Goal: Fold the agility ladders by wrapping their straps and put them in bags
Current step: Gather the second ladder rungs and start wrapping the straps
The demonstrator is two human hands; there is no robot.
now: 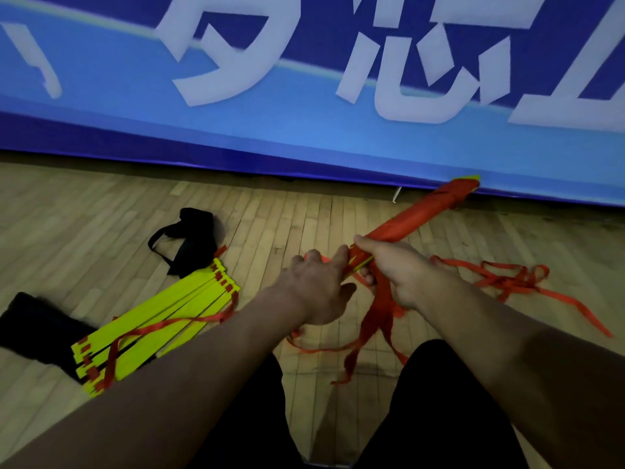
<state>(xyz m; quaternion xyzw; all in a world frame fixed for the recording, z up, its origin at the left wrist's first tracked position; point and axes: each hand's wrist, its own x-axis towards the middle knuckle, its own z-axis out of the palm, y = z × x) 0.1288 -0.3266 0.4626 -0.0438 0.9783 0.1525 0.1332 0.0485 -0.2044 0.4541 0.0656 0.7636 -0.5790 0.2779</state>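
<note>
Agility ladder rungs, bundled into a long stick and wrapped in red strap [412, 218], are being held above the wooden floor [304, 211], the bundle's far end pointing toward the blue banner [304, 130]. The right hand [399, 269] is gripping the near end of this wrapped bundle, its fingers clenching around it, with loose red strap tails [507, 282] hanging below and trailing over the floor to the right of the bundle. The left hand [318, 289] is reaching to the bundle's near end with fingers fairly straight, the fingertips touching it; whether it is pinching strap I cannot tell. Left of the bundle, a second ladder of yellow rungs [162, 319] is lying fanned on the floor, a red strap draped over it. Two black bags are lying beside that ladder, one [189, 242] at its far end, the other [37, 326] at its near left.
</note>
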